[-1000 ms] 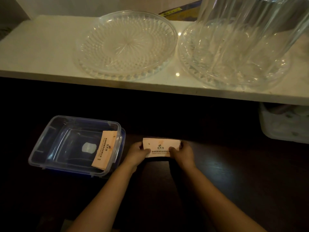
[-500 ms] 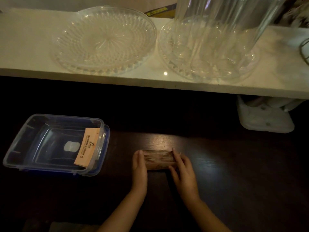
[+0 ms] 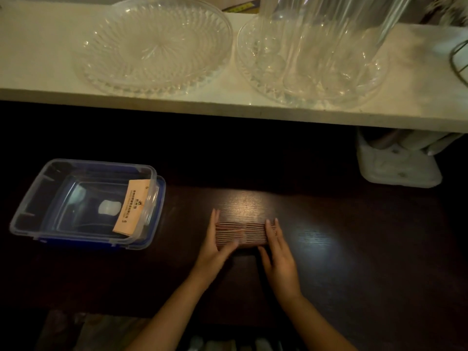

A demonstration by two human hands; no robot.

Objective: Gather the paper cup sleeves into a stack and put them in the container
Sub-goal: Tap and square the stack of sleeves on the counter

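The fingers of the left hand (image 3: pixel 215 245) are extended flat and pressed against the left end of the stack of sleeves (image 3: pixel 241 233), with the thumb laid across its near face. The fingers of the right hand (image 3: pixel 277 259) are likewise extended, not curled, and are set against the right end. Nothing is gripped; the stack is merely squeezed between the two palms, standing on edge on the dark table (image 3: pixel 342 249), so that the sleeve edges are seen as thin parallel lines.

The step in hand is judged to be the squaring of the stack. It is best done with even, opposed pressure from both ends, the lower edges being kept down on the table so that they are brought level. Too hard a squeeze may bow the middle sleeves outward.

To the left, well apart from the hands, the clear container (image 3: pixel 30 211) is seen open, resting in what appears to be its blue lid. One loose sleeve (image 3: pixel 130 207) is leaned against its right inner wall. For the transfer, a closed grasp around the stack is likely to be needed, and the loose sleeve should be allowed for.
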